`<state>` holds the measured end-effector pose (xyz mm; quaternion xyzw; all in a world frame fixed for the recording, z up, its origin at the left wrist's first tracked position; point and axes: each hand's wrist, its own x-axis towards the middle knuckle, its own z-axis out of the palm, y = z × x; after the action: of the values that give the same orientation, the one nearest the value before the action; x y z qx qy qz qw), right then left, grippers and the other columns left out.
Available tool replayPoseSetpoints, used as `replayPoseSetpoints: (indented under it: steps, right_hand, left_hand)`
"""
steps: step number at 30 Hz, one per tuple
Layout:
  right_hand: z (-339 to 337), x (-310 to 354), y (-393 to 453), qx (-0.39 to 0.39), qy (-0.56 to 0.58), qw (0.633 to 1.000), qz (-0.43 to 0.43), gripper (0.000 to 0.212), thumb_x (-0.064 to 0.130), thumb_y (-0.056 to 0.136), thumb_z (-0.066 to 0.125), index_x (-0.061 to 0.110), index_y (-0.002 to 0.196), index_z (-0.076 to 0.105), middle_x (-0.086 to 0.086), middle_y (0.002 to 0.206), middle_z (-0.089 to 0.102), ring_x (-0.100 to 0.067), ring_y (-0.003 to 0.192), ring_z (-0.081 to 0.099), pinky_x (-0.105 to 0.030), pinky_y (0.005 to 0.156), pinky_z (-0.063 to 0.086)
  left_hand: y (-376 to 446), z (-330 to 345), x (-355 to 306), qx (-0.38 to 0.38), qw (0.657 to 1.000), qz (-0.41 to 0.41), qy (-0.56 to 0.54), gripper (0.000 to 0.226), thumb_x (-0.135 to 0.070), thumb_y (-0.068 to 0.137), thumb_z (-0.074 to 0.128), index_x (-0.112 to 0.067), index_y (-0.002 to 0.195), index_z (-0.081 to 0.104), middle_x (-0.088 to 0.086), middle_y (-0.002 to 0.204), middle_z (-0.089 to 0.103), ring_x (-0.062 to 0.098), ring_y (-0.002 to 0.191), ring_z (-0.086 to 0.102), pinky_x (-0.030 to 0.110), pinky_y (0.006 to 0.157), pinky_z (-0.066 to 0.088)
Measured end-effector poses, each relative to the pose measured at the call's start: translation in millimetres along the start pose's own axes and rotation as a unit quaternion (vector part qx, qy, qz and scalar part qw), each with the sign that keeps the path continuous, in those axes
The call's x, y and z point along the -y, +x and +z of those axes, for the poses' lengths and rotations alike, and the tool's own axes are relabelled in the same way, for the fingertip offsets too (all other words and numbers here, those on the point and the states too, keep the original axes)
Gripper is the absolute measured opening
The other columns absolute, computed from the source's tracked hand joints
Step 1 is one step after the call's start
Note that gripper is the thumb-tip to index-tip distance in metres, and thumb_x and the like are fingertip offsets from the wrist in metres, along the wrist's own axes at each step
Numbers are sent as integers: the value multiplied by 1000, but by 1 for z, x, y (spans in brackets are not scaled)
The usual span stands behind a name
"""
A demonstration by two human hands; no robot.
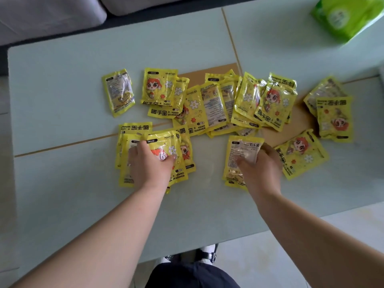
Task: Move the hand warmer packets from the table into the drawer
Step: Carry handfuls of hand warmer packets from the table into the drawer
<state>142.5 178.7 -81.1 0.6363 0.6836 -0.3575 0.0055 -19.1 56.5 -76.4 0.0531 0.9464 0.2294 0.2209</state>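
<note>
Several yellow hand warmer packets lie scattered across the pale table [62, 80], most of them in an overlapping heap [209, 104] in the middle. My left hand [148, 165] grips the top of a small stack of packets [166, 142] at the near left, thumb on one side and fingers on the other. My right hand [259, 167] pinches a single packet [241, 148] that shows its printed back, a little right of centre. One packet [301, 155] lies just right of that hand, another [119, 92] alone at the far left. No drawer is in view.
A brown cardboard sheet [209, 69] lies under the middle heap. A green tissue pack [349, 15] stands at the table's far right corner. A grey sofa [41, 15] runs behind the table. The near table edge is at my legs, over a light tiled floor.
</note>
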Motion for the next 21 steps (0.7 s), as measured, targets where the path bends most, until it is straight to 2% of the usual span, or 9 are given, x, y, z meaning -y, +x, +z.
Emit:
replayPoseSetpoints:
  steps: [2,4,6,8,11,15,17,21]
  right_hand:
    - [1,0,0,5,-16,1000,6,39,40,80,65,6,99,65,-4,148,34,-30,132,35,-35,107,34]
    - [2,0,1,5,-19,1000,13,36,31,82,67,3,104,63,-7,151,27,-30,135,31,-32,106,32]
    - [2,2,1,10,-10,1000,10,39,28,82,67,2,111,60,-9,151,26,-31,133,34,-34,105,34]
    - [2,6,0,18,0,1000,23,33,27,82,67,6,106,61,-8,148,30,-32,120,47,-34,95,40]
    - [2,9,-4,30,41,998,36,20,26,82,65,10,95,62,-7,131,43,-30,86,54,-30,72,41]
    - [1,18,-14,77,127,989,25,9,24,84,65,18,89,61,-2,87,63,-22,72,56,-25,52,35]
    - [4,27,-21,109,174,979,11,8,20,85,65,25,84,59,5,79,65,-16,70,60,-25,57,43]
    - [16,46,-29,147,217,965,-27,20,14,85,65,33,82,59,11,87,69,-14,83,66,-31,71,54]
  left_hand:
    - [-1,3,0,-25,999,2,28,64,-33,68,81,-5,115,48,14,131,45,34,125,40,43,90,42]
    - [-2,4,1,-40,999,3,33,63,-30,68,81,-4,115,48,14,135,42,34,129,35,42,90,40]
    - [-4,5,0,-45,999,4,18,61,-26,69,81,-3,115,48,15,136,41,35,127,36,42,91,39]
    - [-5,4,-1,-40,999,-1,-4,60,-22,70,81,-4,116,48,15,134,41,34,123,42,40,90,41]
    - [-3,4,-1,-31,1000,-6,2,60,-24,73,79,-7,120,46,14,128,50,32,116,49,41,88,44]
    - [0,-2,-1,-41,999,-17,23,56,-27,74,77,-7,116,47,12,120,59,34,112,54,47,84,48]
    - [-2,-6,2,-42,999,-10,19,51,-25,77,76,-7,113,45,12,118,60,35,107,56,45,78,48]
    - [-5,-14,11,-40,999,11,4,48,-21,80,73,-5,116,45,12,125,52,33,110,53,35,70,38]
